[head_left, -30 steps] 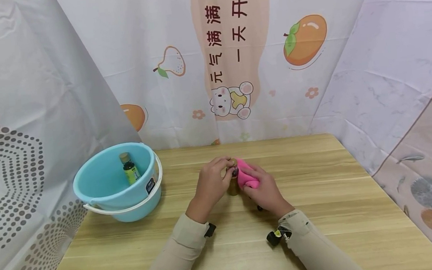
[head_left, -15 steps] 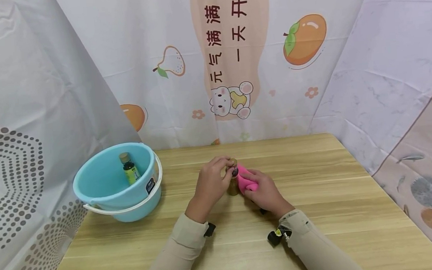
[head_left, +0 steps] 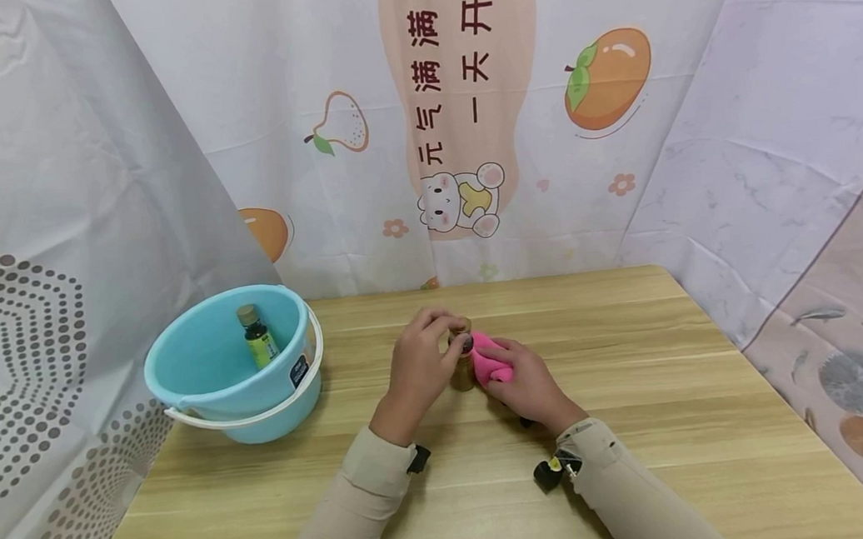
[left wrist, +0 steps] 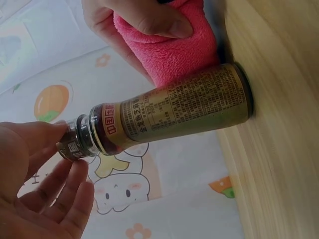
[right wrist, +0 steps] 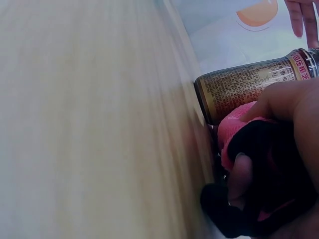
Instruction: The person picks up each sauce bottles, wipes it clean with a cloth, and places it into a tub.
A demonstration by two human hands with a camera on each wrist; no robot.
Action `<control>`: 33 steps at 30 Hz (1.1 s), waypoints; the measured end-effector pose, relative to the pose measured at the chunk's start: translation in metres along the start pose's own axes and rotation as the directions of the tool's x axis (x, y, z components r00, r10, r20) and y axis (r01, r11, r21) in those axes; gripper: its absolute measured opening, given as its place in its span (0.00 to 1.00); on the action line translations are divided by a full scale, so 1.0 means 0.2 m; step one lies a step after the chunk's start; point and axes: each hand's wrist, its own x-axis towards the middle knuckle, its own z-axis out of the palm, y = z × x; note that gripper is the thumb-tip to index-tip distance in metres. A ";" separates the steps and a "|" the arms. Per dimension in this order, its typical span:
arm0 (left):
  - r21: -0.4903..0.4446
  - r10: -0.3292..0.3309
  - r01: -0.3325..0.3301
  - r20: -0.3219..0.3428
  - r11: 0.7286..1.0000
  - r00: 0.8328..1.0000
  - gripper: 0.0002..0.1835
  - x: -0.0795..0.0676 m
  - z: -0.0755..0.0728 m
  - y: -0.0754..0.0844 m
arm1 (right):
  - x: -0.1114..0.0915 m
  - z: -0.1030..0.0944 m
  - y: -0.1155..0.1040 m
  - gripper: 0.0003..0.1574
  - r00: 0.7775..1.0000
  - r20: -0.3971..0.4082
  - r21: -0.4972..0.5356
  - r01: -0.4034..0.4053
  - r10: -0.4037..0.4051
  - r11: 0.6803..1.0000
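Observation:
A sesame oil bottle point(head_left: 463, 376) with a gold, closely printed label point(left wrist: 194, 102) stands upright on the wooden table. My left hand point(head_left: 421, 355) pinches its dark cap point(left wrist: 71, 145) from above between thumb and fingers. In my right hand point(head_left: 525, 380) is a bunched pink cloth point(left wrist: 174, 50), pressed against the bottle's right side. The right wrist view has the cloth point(right wrist: 232, 127) near the bottle's base, partly covered by my fingers and by a black item point(right wrist: 264, 159) whose kind I cannot tell.
A light blue bucket point(head_left: 208, 402) with a white handle stands at the table's left. Inside it leans a dark bottle point(head_left: 259, 340) with a green-yellow label. A printed curtain point(head_left: 366, 199) hangs behind the table point(head_left: 633, 356).
The pink cloth and my right hand's fingers have shifted slightly down the bottle, and less cloth shows above the hand. My left hand stays at the cap, having moved very little.

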 end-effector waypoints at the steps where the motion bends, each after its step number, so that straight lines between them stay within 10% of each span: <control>1: -0.007 0.001 -0.001 -0.002 1.000 1.000 0.07 0.00 0.00 0.00 | 0.00 0.00 0.00 0.39 1.000 -0.004 0.004 0.001 -0.001 1.000; 23: -0.026 0.060 -0.059 0.014 0.998 0.998 0.03 0.01 0.00 -0.01 | -0.01 -0.05 -0.09 0.41 0.979 -0.184 0.237 0.129 -0.086 0.963; 33: -0.030 0.038 -0.037 0.037 0.999 0.999 0.02 0.00 0.00 -0.02 | -0.01 -0.03 -0.07 0.38 0.994 -0.102 0.232 0.053 -0.030 0.971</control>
